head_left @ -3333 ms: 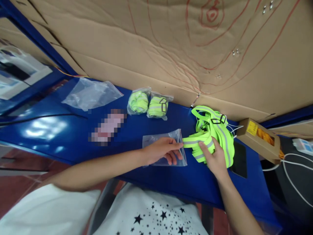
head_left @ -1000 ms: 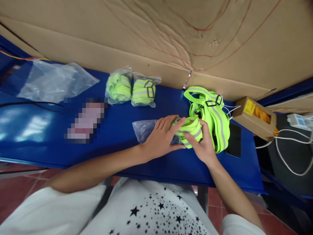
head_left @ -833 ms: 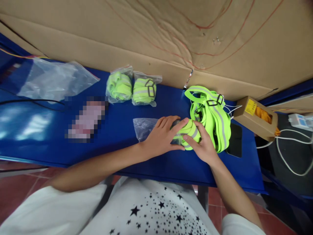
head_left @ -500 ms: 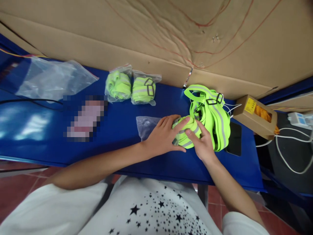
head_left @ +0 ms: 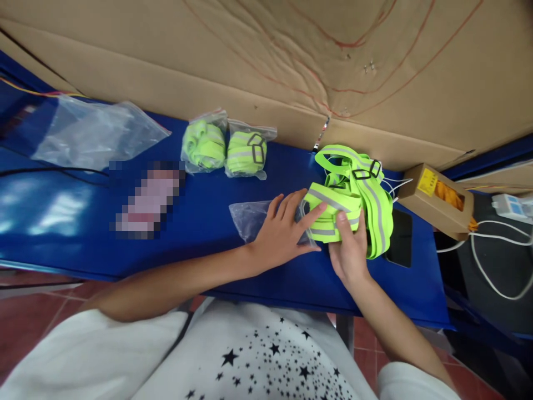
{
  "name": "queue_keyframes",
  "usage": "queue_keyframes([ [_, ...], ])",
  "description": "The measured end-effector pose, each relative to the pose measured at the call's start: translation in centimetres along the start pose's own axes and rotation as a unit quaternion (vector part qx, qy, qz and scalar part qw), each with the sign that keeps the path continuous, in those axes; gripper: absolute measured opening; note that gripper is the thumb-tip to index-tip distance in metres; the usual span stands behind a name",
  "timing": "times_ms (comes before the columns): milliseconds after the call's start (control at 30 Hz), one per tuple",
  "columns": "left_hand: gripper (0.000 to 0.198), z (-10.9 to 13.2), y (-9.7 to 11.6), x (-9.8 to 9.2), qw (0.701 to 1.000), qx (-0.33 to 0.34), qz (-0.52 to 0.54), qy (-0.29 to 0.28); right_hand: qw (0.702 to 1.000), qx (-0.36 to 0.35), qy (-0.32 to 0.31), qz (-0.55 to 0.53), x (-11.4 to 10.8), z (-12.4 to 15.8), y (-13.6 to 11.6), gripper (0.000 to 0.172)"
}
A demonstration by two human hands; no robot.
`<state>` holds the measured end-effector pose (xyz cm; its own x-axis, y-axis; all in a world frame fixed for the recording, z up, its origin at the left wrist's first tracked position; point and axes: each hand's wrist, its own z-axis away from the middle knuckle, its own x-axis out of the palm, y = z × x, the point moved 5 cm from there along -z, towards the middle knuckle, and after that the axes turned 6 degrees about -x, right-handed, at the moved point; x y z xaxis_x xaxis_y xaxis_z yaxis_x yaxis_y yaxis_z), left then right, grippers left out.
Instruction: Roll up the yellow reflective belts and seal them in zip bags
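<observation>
My right hand (head_left: 348,253) grips a folded bundle of neon-yellow reflective strap (head_left: 333,214), thumb on its near face. My left hand (head_left: 281,233) holds a clear plastic bag (head_left: 249,218), whose mouth meets the left end of the bundle. The left thumb and forefinger reach over the bag's edge and the bundle; how far the strap sits inside is hidden by the hand. Just behind and to the right lies a loose pile of the same straps (head_left: 377,214) with black buckles.
Two bagged strap bundles (head_left: 205,145) (head_left: 246,154) lie at the back of the blue table (head_left: 200,222). Empty plastic bags (head_left: 97,133) and a blurred-out object (head_left: 150,200) are at left. A black phone (head_left: 400,239), a carton (head_left: 435,200) and white cables are at right.
The strap bundle has turned and shifted slightly right and up, showing more of its broad face. My right hand has moved lower around it, and the left hand stays at the bag.
</observation>
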<state>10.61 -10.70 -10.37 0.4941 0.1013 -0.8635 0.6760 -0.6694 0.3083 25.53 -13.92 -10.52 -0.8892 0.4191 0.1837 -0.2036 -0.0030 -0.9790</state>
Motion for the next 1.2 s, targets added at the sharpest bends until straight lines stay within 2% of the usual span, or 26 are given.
queue_keyframes([
  [100, 0.104, 0.0, -0.5, -0.1, 1.000, -0.021, -0.016, 0.015, 0.998, -0.018, -0.053, 0.041, 0.1, 0.2, 0.1, 0.074],
  [200, 0.104, 0.0, -0.9, -0.5, 0.999, -0.011, -0.037, 0.037, 0.982, -0.078, -0.095, 0.141, -0.3, -0.1, -0.6, 0.068],
  [300, 0.104, 0.1, -1.1, -0.6, 0.998, 0.003, -0.049, 0.036, 0.966, -0.122, -0.123, 0.190, -0.9, -0.6, -1.6, 0.074],
  [367, 0.101, 0.1, -1.0, -0.4, 0.998, 0.013, -0.054, 0.025, 0.963, -0.101, -0.169, 0.186, -1.0, -0.9, -1.5, 0.069],
  [467, 0.096, 0.3, -0.7, 0.0, 0.997, 0.044, -0.058, 0.014, 0.958, -0.020, -0.240, 0.155, -0.6, -0.9, -0.7, 0.060],
  [533, 0.095, 0.4, -0.4, 0.2, 0.996, 0.062, -0.064, 0.015, 0.961, -0.005, -0.234, 0.150, -0.5, -0.8, -0.4, 0.057],
  [633, 0.097, 0.5, -0.2, 0.2, 0.995, 0.073, -0.063, 0.016, 0.969, -0.035, -0.163, 0.181, -1.0, -1.0, -0.4, 0.039],
  [700, 0.097, 0.4, -0.2, 0.0, 0.996, 0.077, -0.047, 0.018, 0.976, -0.031, -0.130, 0.170, -1.5, -1.1, -0.4, 0.032],
  [767, 0.098, 0.4, -0.2, -0.2, 0.996, 0.087, -0.018, 0.017, 0.980, -0.002, -0.146, 0.135, -1.9, -1.3, -0.2, 0.032],
  [833, 0.105, 0.5, -0.1, -0.3, 0.994, 0.106, 0.011, 0.001, 0.974, 0.018, -0.191, 0.117, -2.1, -1.3, -0.3, 0.032],
  [933, 0.119, 0.7, 0.2, -0.5, 0.990, 0.137, 0.033, -0.026, 0.958, 0.003, -0.240, 0.153, -2.1, -1.3, -0.9, 0.028],
  [1000, 0.123, 0.8, 0.2, -0.6, 0.989, 0.145, 0.019, -0.030, 0.952, -0.034, -0.237, 0.193, -1.9, -1.3, -1.5, 0.026],
  [1100, 0.120, 0.8, 0.1, -0.9, 0.989, 0.142, -0.033, -0.022, 0.942, -0.087, -0.223, 0.235, -1.3, -1.1, -2.0, 0.034],
  [1200, 0.123, 0.7, -0.1, -1.1, 0.988, 0.137, -0.068, -0.018, 0.940, -0.084, -0.216, 0.252, -1.2, -1.1, -1.8, 0.034],
])
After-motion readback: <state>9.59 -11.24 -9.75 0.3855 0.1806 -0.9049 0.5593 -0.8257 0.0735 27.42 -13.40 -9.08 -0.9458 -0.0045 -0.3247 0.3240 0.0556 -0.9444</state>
